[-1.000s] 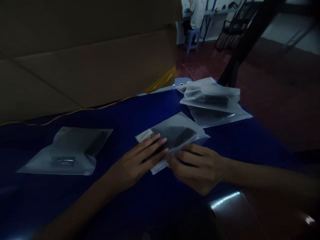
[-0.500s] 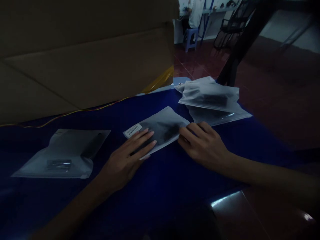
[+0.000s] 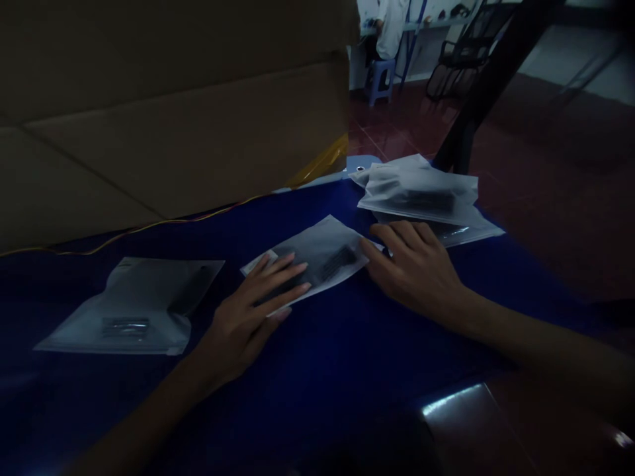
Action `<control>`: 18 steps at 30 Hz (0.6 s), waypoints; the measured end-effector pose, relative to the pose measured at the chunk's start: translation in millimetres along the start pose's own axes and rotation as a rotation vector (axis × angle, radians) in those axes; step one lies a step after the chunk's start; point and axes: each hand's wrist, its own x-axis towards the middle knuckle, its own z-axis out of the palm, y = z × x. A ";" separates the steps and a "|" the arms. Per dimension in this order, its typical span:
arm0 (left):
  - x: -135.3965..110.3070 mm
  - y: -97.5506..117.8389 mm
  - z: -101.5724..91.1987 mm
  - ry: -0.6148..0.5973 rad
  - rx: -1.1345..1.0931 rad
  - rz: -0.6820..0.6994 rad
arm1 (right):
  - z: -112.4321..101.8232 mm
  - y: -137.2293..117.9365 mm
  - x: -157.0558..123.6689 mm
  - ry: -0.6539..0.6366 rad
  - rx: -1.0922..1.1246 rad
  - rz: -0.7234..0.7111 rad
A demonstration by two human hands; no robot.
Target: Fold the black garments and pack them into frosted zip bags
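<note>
A frosted plastic bag (image 3: 327,251) with a dark item inside and a white label at its left corner lies flat on the blue table (image 3: 317,344). My left hand (image 3: 253,311) rests on the bag's left half, fingers stretched out flat. My right hand (image 3: 414,268) lies at the bag's right edge, fingers extended and touching it, just in front of a small pile of similar bags (image 3: 421,195). Neither hand grips anything.
Another frosted bag (image 3: 139,304) lies at the left of the table. A large cardboard box (image 3: 169,112) stands behind, with a yellow-red wire (image 3: 149,225) along its base. A dark post (image 3: 476,99), red floor, a blue stool (image 3: 380,76) and a seated person (image 3: 391,23) are beyond.
The bag was raised between my hands, then laid flat and slid away from me. My right hand let go of its near edge and moved up to its right side.
</note>
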 end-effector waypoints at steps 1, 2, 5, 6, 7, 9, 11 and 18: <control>0.2 -0.1 -1.4 -0.029 -0.006 0.036 | -0.5 -0.5 0.6 0.009 0.095 -0.033; 0.0 0.4 -2.9 -0.060 -0.008 0.074 | -1.5 -1.6 1.0 0.005 0.207 -0.073; -2.6 4.3 -6.5 -0.136 -0.038 0.177 | -5.1 -7.6 1.2 -0.084 0.515 -0.188; -3.9 6.2 -6.7 -0.152 -0.058 0.193 | -5.9 -10.0 0.8 -0.133 0.580 -0.217; -5.2 8.2 -6.1 -0.152 -0.077 0.203 | -6.3 -12.4 0.4 -0.179 0.625 -0.239; -7.1 12.2 -2.5 -0.113 -0.089 0.194 | -5.5 -17.0 -0.2 -0.254 0.682 -0.262; -7.1 15.8 3.7 -0.045 -0.033 0.144 | -3.4 -21.0 -0.4 -0.287 0.714 -0.260; -1.8 19.9 21.5 -0.138 0.206 -0.152 | 0.6 -29.2 -2.1 -0.328 0.704 -0.217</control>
